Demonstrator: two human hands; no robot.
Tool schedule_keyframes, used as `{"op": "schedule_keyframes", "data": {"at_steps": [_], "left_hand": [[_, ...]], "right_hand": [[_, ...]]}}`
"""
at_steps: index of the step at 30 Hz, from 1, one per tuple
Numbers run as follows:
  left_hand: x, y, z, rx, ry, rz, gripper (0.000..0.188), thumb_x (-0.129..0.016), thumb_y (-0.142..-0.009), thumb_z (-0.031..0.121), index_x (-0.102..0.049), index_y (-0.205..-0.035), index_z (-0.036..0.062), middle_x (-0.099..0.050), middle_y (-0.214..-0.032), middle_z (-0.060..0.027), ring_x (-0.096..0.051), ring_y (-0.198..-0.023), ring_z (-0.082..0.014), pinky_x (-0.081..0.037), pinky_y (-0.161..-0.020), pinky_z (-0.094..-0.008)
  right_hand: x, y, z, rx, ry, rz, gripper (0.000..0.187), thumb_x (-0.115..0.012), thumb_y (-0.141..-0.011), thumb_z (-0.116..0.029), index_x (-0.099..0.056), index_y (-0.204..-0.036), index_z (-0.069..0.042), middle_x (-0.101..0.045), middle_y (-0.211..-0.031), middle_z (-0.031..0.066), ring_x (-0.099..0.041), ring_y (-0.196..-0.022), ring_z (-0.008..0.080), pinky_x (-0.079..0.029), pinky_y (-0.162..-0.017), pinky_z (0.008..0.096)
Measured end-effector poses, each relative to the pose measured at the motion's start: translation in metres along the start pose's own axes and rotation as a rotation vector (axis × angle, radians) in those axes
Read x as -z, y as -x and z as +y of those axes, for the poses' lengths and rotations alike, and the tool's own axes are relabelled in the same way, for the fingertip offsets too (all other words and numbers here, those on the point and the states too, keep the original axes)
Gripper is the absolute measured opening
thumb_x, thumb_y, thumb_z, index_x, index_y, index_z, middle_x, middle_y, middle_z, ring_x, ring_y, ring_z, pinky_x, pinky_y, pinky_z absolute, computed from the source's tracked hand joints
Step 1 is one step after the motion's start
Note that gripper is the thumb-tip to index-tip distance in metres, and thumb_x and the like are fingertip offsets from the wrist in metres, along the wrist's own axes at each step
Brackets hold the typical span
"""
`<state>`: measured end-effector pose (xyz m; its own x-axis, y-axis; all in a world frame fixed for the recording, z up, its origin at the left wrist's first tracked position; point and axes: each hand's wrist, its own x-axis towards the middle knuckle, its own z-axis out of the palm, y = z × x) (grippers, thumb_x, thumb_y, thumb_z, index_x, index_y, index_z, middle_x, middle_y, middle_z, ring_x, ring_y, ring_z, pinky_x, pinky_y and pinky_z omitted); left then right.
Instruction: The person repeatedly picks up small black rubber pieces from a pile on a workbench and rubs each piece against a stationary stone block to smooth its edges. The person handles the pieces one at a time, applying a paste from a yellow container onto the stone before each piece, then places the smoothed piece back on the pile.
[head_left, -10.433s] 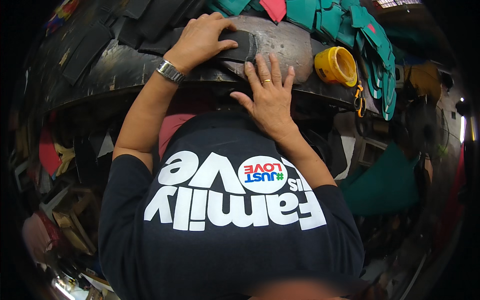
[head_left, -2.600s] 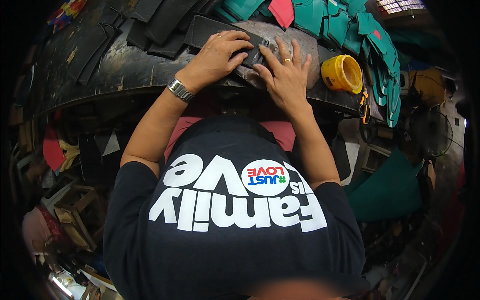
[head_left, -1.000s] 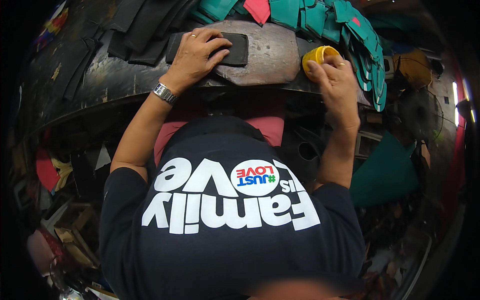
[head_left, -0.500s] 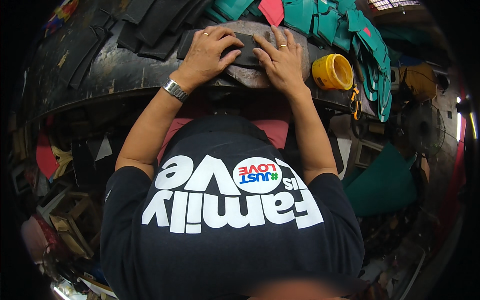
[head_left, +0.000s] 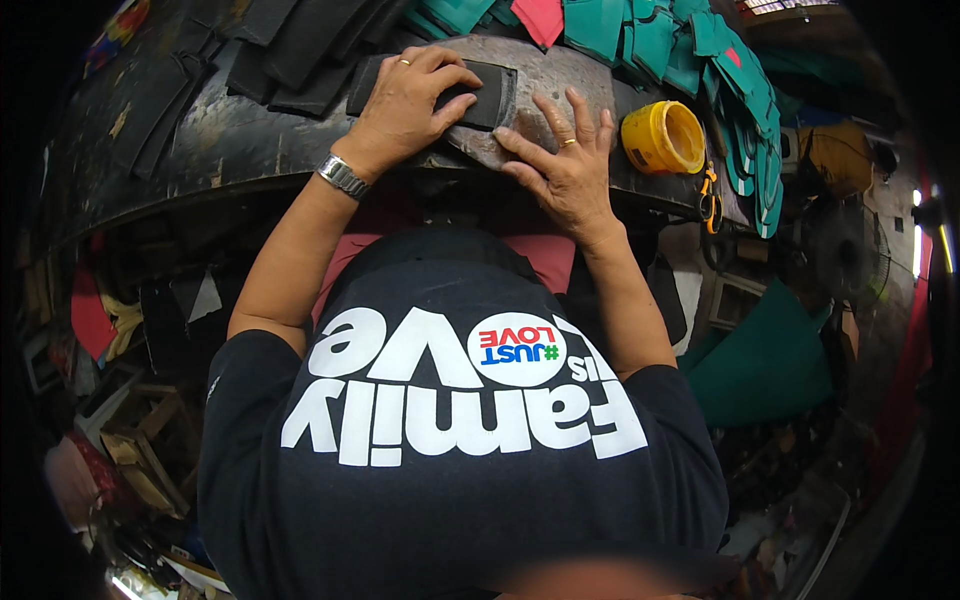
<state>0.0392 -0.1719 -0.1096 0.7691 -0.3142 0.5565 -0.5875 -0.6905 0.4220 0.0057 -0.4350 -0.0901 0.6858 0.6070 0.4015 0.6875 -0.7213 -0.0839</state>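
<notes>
A black flat rectangular piece (head_left: 484, 98), like leather or fabric, lies on a worn grey-brown slab (head_left: 565, 75) at the table's near edge. My left hand (head_left: 408, 105) rests over the piece with curled fingers, holding it down; its palm side is hidden. The piece's right end, with a raised border, shows uncovered. Just right of that end, my right hand (head_left: 568, 170) is open with fingers spread, near the slab's front edge. Nothing shows in it. The fingertips are apart from the black piece.
Black pieces (head_left: 310, 50) lie piled at the back left of the dark table (head_left: 230, 130). Teal pieces (head_left: 650, 40) and a red one (head_left: 540, 20) fill the back right. A yellow tub (head_left: 662, 138) and orange-handled scissors (head_left: 710, 200) sit right of my right hand.
My right hand has come off the black piece and moved slightly toward me, its fingers spreading. The piece's right end is now uncovered. My left hand has stayed on it, shifting slightly left.
</notes>
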Motion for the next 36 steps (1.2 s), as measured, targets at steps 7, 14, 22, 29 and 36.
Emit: {"op": "schedule_keyframes", "data": {"at_steps": [7,14,22,29,36], "left_hand": [[-0.001,-0.002,-0.003,0.002,-0.008,-0.011,0.021,-0.074,-0.09,0.027,-0.074,-0.109,0.0167,-0.065,-0.12,-0.0023,-0.059,-0.115,-0.025,-0.043,-0.096,-0.0405],[0.0,-0.003,0.0,0.004,-0.033,-0.012,0.021,-0.075,-0.089,0.027,-0.074,-0.107,0.0161,-0.065,-0.117,-0.0026,-0.059,-0.113,-0.0255,-0.044,-0.095,-0.0404],[0.005,-0.006,0.0,0.019,-0.037,-0.077,0.029,-0.075,-0.09,0.024,-0.07,-0.116,0.0139,-0.064,-0.126,-0.0059,-0.059,-0.117,-0.0281,-0.045,-0.097,-0.0412],[0.009,-0.017,-0.003,0.045,-0.097,-0.088,0.044,-0.079,-0.085,0.035,-0.067,-0.122,0.0131,-0.066,-0.118,-0.0088,-0.059,-0.112,-0.0316,-0.047,-0.094,-0.0445],[0.023,-0.035,-0.002,0.169,-0.11,-0.264,0.048,-0.085,-0.079,0.041,-0.071,-0.115,0.0133,-0.063,-0.111,-0.0109,-0.057,-0.111,-0.0363,-0.047,-0.094,-0.0479]], "right_hand": [[-0.006,-0.021,0.003,-0.112,-0.146,0.099,0.03,-0.068,-0.094,-0.045,-0.077,-0.113,-0.024,-0.056,-0.141,0.0123,-0.034,-0.146,0.0383,-0.017,-0.115,0.0713],[-0.033,-0.056,0.006,-0.182,0.149,0.059,0.044,-0.058,-0.099,-0.054,-0.069,-0.128,-0.022,-0.051,-0.149,0.0147,-0.031,-0.149,0.0403,-0.018,-0.114,0.075],[-0.039,-0.05,0.007,-0.204,0.058,-0.007,0.055,-0.053,-0.1,-0.058,-0.062,-0.141,-0.023,-0.045,-0.157,0.0171,-0.025,-0.152,0.0432,-0.016,-0.115,0.0749],[0.001,-0.008,-0.012,-0.111,-0.127,-0.061,0.04,-0.065,-0.095,-0.049,-0.074,-0.123,-0.021,-0.052,-0.149,0.0162,-0.032,-0.147,0.0428,-0.018,-0.114,0.0744],[0.007,-0.026,0.006,-0.311,-0.663,0.292,0.025,-0.069,-0.097,-0.023,-0.076,-0.118,-0.009,-0.067,-0.123,0.0178,-0.064,-0.115,0.0341,-0.05,-0.099,0.0374]]}}
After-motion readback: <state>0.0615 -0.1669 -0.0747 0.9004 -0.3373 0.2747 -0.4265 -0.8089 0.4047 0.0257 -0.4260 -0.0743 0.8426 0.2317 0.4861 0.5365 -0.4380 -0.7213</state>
